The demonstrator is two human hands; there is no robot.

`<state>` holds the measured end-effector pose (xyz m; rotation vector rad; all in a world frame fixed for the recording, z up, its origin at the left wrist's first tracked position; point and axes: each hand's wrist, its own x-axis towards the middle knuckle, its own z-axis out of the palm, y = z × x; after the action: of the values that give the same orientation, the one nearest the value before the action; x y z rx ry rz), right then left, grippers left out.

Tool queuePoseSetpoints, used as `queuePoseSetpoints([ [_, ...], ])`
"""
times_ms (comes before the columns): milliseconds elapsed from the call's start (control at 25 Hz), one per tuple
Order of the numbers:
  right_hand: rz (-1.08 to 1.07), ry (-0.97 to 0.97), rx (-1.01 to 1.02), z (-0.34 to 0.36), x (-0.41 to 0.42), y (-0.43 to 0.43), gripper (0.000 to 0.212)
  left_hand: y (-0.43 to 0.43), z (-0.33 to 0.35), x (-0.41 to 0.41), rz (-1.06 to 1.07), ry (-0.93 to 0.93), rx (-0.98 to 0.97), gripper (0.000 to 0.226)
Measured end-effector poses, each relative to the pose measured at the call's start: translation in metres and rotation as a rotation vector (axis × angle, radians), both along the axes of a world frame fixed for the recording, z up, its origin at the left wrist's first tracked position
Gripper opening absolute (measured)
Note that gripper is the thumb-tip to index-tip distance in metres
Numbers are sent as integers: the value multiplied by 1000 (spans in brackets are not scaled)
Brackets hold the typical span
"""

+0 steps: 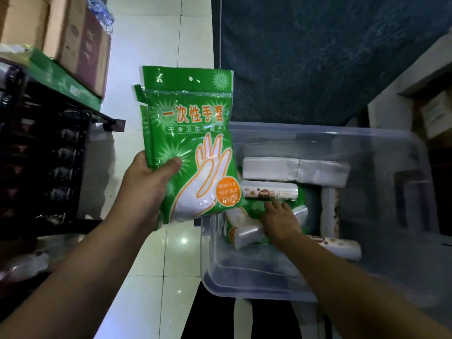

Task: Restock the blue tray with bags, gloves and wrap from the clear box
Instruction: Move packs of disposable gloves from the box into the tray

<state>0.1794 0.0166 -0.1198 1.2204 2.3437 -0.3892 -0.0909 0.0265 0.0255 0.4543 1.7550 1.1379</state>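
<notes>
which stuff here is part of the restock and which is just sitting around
Part of the job:
- green packs of disposable gloves, held in the left hand
- clear plastic box
- white printed rolls in the box
- flat white bag bundle in the box
- right hand, reaching into the box

Just lying about:
- brown cardboard cartons
- black shelf rack
- dark blue patterned cloth

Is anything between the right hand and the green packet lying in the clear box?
Nothing visible does: the right hand already rests on the green packet in the clear box; white rolls lie beside it, not over it.
</notes>
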Motion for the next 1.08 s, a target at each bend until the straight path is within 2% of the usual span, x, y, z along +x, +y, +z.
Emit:
queuePoseSetpoints([
  [40, -22, 42, 17, 13, 5, -1, 23, -1, 5, 1, -8, 14, -3, 23],
  [120, -195, 140, -10, 46, 16, -2, 23, -6, 16, 2, -53, 54, -1, 22],
  [200, -474, 273, 18, 87, 28, -3, 27, -14, 34, 4, -96, 93, -6, 26],
  [320, -1016, 570, 97, 158, 50, -1, 26, -22, 68, 16, -165, 111, -17, 38],
  [440, -1332, 914, 101, 232, 75, 1, 18, -15, 105, 47, -256, 57, 29, 47],
  [520, -1405, 1046, 183, 283, 98, -11, 17, -5, 132, 78, -336, 12, 94, 43],
  [640, -1461, 1185, 287, 344, 134, -45, 18, 7, 169, 134, -485, -37, 199, 26],
  [760, -1508, 1182, 393, 380, 169, -80, 21, 8, 197, 183, -598, -66, 266, 19],
  [840, -1579, 1178, 561, 407, 207, -126, 24, 0, 218, 236, -721, -100, 301, 16],
  [920, -1607, 1139, 629, 416, 223, -146, 23, -2, 229, 254, -745, -139, 322, 16],
  [1000, -1706, 1178, 768, 437, 261, -202, 21, -24, 251, 310, -859, -193, 356, 18],
  [1080, -1773, 1215, 826, 450, 289, -245, 22, -43, 267, 351, -913, -247, 381, 17],
])
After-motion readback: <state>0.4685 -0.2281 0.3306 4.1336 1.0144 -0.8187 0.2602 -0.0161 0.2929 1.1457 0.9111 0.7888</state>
